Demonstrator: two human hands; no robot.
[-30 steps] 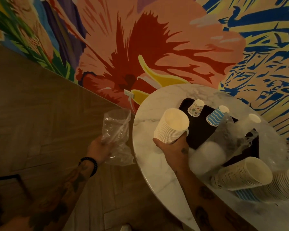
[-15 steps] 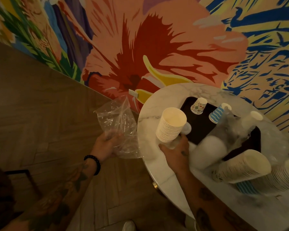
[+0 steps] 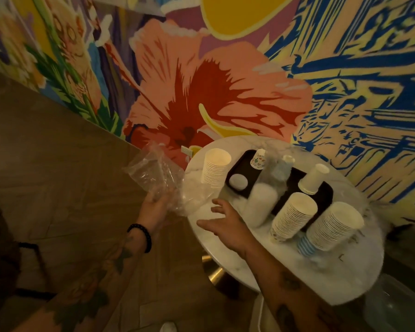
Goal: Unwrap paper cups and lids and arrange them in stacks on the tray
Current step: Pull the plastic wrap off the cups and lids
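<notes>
Unwrapped cups at a marble tabletop (image 3: 249, 267)
Left hand (image 3: 157, 207) grips crumpled plastic wrap (image 3: 153, 173) off the edge. Right hand (image 3: 225, 226) hovers, fingers spread, near an upright cup stack (image 3: 215, 167) just beside the black tray (image 3: 242, 164).

The round white marble surface (image 3: 225, 259) lies bare along its rim from 6 to 8 o'clock, leaving room to reach in. At 10 o'clock a tall upright stack of cream paper cups (image 3: 215, 167) stands before the black rectangular tray (image 3: 240, 164). Two tipped cup stacks (image 3: 294, 215) and a wrapped sleeve of white lids (image 3: 261, 202) crowd the middle. A crumpled clear plastic wrapper (image 3: 153, 173) hangs off the rim at 9 o'clock.
</notes>
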